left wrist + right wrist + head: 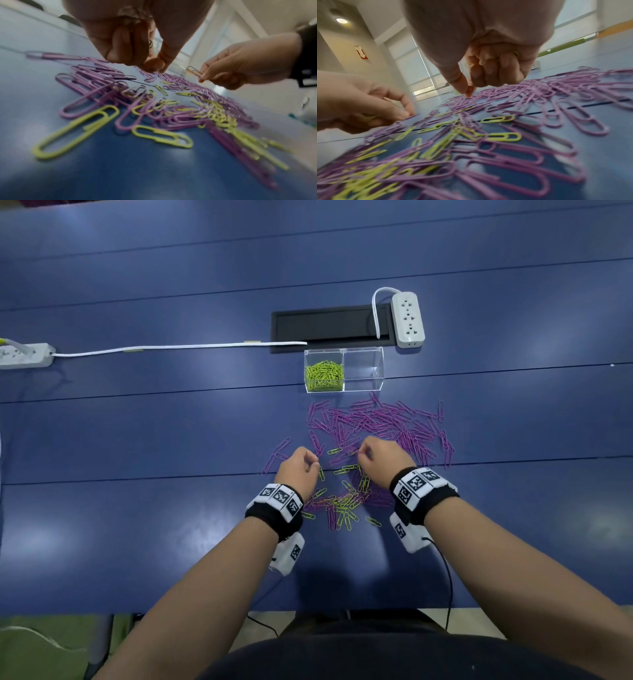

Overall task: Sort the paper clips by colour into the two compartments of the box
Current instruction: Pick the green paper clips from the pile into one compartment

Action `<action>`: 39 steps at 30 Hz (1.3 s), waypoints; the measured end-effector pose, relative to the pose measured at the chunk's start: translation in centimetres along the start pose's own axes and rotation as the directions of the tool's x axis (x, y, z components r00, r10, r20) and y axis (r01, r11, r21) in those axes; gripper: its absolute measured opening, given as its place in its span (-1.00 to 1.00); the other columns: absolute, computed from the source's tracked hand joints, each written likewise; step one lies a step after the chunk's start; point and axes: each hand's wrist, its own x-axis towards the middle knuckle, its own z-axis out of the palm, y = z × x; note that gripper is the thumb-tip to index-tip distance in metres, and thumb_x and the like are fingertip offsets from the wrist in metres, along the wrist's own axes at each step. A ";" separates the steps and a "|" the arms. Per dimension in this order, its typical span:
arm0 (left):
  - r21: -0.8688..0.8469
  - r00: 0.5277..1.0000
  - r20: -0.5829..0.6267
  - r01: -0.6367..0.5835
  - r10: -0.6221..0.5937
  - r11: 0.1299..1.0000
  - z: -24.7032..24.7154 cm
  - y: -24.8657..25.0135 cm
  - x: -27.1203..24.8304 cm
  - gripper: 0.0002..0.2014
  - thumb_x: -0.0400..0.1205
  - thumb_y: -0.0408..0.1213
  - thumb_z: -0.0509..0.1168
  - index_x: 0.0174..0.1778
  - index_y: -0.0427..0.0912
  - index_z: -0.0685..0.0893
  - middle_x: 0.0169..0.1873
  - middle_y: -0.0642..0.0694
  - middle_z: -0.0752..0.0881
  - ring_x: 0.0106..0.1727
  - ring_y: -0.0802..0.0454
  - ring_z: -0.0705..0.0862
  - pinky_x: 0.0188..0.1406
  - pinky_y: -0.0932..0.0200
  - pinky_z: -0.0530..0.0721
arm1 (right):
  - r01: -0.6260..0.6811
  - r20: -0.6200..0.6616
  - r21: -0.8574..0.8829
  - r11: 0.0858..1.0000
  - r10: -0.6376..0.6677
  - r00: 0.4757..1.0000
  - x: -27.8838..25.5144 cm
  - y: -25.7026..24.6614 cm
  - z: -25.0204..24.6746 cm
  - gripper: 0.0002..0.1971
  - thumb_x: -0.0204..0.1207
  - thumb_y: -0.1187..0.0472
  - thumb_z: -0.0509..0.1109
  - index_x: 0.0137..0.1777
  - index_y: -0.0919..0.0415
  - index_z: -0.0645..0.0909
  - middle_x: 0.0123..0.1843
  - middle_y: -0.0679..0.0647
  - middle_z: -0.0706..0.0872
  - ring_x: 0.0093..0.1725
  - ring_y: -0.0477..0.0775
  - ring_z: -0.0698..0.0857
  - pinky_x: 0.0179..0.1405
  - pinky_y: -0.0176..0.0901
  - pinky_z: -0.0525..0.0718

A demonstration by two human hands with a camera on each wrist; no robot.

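Hands work over thin wire paper clips on a smooth blue table point(137, 422). Left hand point(297, 470) is curled, its grip unclear. Right hand point(382, 458) pinches one clip point(193, 70), colour unclear. Clear plastic two-compartment box point(363, 369) holds yellow-green clips point(323, 376) left; purple clips point(383, 422) lie loose beside it. No legible writing.

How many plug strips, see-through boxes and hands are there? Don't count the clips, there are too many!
Power strips: 2, the second at the left edge
Clear box: 1
Hands: 2, left hand and right hand
Total: 5
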 end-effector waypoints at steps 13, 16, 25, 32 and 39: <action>0.328 0.947 0.215 -0.300 0.238 0.896 -0.3 -0.7 0.1 -0.86 0.63 -0.22 0.24 0.06 -0.01 0.64 -0.08 0.00 0.62 0.00 -0.03 0.63 0.01 0.05 0.63 | 0.076 0.029 -0.208 0.975 -0.072 0.997 1.8 0.3 0.1 -0.76 0.59 0.17 0.22 0.21 0.01 0.57 0.20 0.10 0.66 0.18 0.20 0.64 0.08 0.05 0.63; 0.362 0.947 0.224 -0.301 0.231 0.882 -0.5 -0.7 0.6 -0.91 0.66 -0.19 0.23 0.03 -0.06 0.59 0.03 -0.05 0.61 0.04 -0.07 0.62 0.07 0.00 0.62 | 0.039 0.033 -0.199 0.979 -0.033 0.999 2.1 0.6 0.5 -0.84 0.61 0.15 0.20 0.12 0.08 0.54 0.13 0.13 0.68 0.09 0.23 0.65 0.04 0.06 0.66; 0.409 0.940 0.278 -0.304 0.200 0.860 -0.8 -0.1 0.8 -0.93 0.69 -0.20 0.18 -0.03 -0.11 0.46 0.05 -0.09 0.46 -0.20 -0.10 0.55 -0.14 0.02 0.55 | -0.060 -0.027 -0.036 0.998 0.059 0.998 2.1 2.3 0.0 -0.86 0.55 0.17 0.27 0.08 0.14 0.48 -0.10 0.15 0.70 -0.10 0.24 0.67 -0.10 0.00 0.65; 0.410 0.937 0.284 -0.310 0.203 0.858 -0.6 0.4 0.8 -0.92 0.72 -0.31 0.11 0.08 -0.21 0.43 0.11 -0.18 0.49 -0.10 -0.21 0.59 -0.15 0.01 0.51 | -0.114 -0.091 -0.003 0.993 0.113 0.989 2.1 3.1 -0.6 -0.79 0.54 0.24 0.19 0.15 0.08 0.50 -0.06 0.18 0.70 -0.02 0.29 0.67 -0.15 -0.05 0.55; 0.285 0.956 0.189 -0.274 0.226 0.919 0.2 2.3 2.2 -0.77 0.71 -0.28 0.14 0.28 -0.19 0.46 0.25 -0.16 0.53 0.14 -0.21 0.61 0.16 -0.07 0.57 | 0.042 -0.009 -0.076 0.996 -0.043 0.999 1.9 1.4 0.4 -0.77 0.56 0.06 0.32 0.19 0.02 0.60 0.17 0.06 0.70 0.15 0.13 0.67 0.07 -0.03 0.64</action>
